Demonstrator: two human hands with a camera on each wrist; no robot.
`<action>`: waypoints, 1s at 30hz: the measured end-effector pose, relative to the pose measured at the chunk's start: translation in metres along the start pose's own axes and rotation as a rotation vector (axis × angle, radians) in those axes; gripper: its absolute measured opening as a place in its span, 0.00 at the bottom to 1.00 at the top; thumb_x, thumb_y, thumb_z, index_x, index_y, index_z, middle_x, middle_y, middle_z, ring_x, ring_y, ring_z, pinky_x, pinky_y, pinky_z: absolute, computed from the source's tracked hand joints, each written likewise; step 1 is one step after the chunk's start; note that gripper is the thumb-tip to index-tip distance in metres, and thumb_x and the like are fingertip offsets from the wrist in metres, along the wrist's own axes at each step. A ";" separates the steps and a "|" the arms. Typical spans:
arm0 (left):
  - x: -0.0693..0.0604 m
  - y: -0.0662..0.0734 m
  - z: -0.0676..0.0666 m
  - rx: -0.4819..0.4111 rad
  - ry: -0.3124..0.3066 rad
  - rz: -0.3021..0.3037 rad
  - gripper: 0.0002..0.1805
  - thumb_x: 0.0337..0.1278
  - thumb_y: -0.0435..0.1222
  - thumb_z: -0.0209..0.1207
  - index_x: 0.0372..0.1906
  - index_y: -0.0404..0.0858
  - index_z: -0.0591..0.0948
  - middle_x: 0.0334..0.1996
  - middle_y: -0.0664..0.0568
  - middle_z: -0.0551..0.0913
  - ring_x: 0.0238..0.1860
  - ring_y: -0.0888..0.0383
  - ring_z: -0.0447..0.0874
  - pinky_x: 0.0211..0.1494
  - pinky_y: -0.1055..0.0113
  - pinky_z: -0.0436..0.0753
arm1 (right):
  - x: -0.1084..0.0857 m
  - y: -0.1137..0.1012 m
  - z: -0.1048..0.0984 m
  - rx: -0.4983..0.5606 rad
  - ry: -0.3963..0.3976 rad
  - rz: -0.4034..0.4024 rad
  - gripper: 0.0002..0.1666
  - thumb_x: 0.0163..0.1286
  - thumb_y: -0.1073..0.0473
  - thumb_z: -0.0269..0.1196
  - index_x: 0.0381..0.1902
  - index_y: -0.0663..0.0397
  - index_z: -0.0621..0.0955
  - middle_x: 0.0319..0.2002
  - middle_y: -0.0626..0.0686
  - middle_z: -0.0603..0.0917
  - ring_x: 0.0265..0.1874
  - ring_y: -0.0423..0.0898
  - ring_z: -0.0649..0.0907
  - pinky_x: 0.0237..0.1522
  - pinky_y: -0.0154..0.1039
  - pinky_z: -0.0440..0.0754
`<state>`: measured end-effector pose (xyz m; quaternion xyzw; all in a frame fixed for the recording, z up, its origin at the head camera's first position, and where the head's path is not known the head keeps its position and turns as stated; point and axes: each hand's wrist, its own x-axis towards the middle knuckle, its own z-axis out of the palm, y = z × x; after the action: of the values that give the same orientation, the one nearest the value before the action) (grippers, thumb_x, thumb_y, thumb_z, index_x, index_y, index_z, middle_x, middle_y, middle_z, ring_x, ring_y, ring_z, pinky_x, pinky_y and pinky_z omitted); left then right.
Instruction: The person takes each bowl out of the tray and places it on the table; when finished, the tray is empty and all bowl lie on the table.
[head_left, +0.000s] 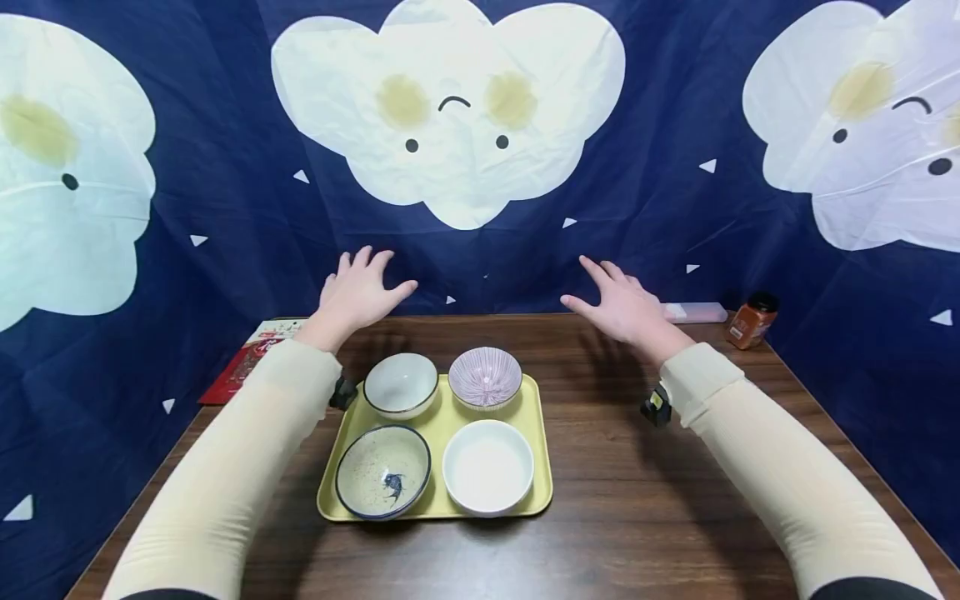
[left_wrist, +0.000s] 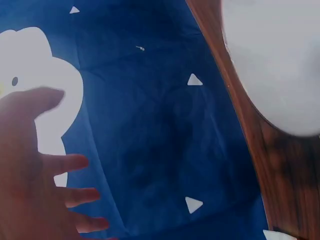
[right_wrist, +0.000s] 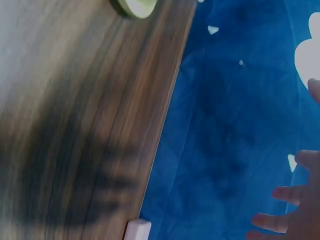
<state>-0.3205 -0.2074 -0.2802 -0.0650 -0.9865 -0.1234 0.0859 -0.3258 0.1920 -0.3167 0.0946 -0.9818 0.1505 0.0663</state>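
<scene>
My left hand (head_left: 358,293) is raised above the back left of the table, fingers spread and holding nothing. On the other side my right hand (head_left: 618,304) is also lifted, its fingers extended and free of any object. Between the forearms lies a yellow tray (head_left: 545,467) bearing several bowls. A pale bowl with a dark rim (head_left: 401,383) is at its back left, nearest the left hand. Beside it stands a purple-striped bowl (head_left: 486,377). In front are a speckled bowl with a blue fish (head_left: 375,471) and a plain white bowl (head_left: 488,467).
At the back right stands a jar with a black lid and orange-red contents (head_left: 752,321), next to a pinkish translucent long object (head_left: 697,312). A red packet (head_left: 243,367) lies at the back left, partly behind the left arm. A blue cloth with white clouds (head_left: 450,267) hangs behind the table (head_left: 600,500).
</scene>
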 end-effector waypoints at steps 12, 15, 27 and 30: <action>-0.060 -0.040 -0.008 0.005 0.095 0.090 0.38 0.66 0.49 0.58 0.74 0.33 0.66 0.70 0.32 0.67 0.67 0.30 0.63 0.64 0.33 0.68 | -0.027 -0.018 0.012 0.238 0.169 -0.035 0.37 0.78 0.42 0.54 0.74 0.58 0.67 0.59 0.67 0.75 0.58 0.63 0.77 0.57 0.61 0.75; -0.075 -0.048 -0.005 -0.008 0.076 0.102 0.38 0.66 0.48 0.59 0.73 0.30 0.66 0.68 0.30 0.68 0.66 0.28 0.64 0.64 0.33 0.67 | -0.031 -0.023 0.017 0.291 0.170 -0.066 0.35 0.78 0.45 0.56 0.73 0.61 0.68 0.56 0.67 0.76 0.54 0.62 0.79 0.57 0.58 0.75; -0.130 -0.091 0.047 -0.187 -0.070 0.050 0.40 0.66 0.47 0.63 0.67 0.18 0.68 0.61 0.22 0.71 0.56 0.30 0.77 0.59 0.36 0.74 | -0.052 -0.043 0.039 0.485 0.095 -0.146 0.29 0.75 0.55 0.61 0.69 0.61 0.73 0.61 0.68 0.79 0.57 0.63 0.80 0.61 0.59 0.74; -0.142 -0.099 0.061 -0.256 -0.100 0.011 0.38 0.65 0.45 0.63 0.66 0.18 0.68 0.59 0.22 0.73 0.51 0.33 0.82 0.54 0.38 0.79 | -0.055 -0.047 0.048 0.548 0.067 -0.150 0.28 0.74 0.57 0.62 0.68 0.61 0.74 0.60 0.67 0.80 0.56 0.62 0.81 0.61 0.59 0.75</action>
<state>-0.2057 -0.3020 -0.3879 -0.0869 -0.9653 -0.2446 0.0282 -0.2676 0.1425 -0.3576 0.1763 -0.8922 0.4078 0.0816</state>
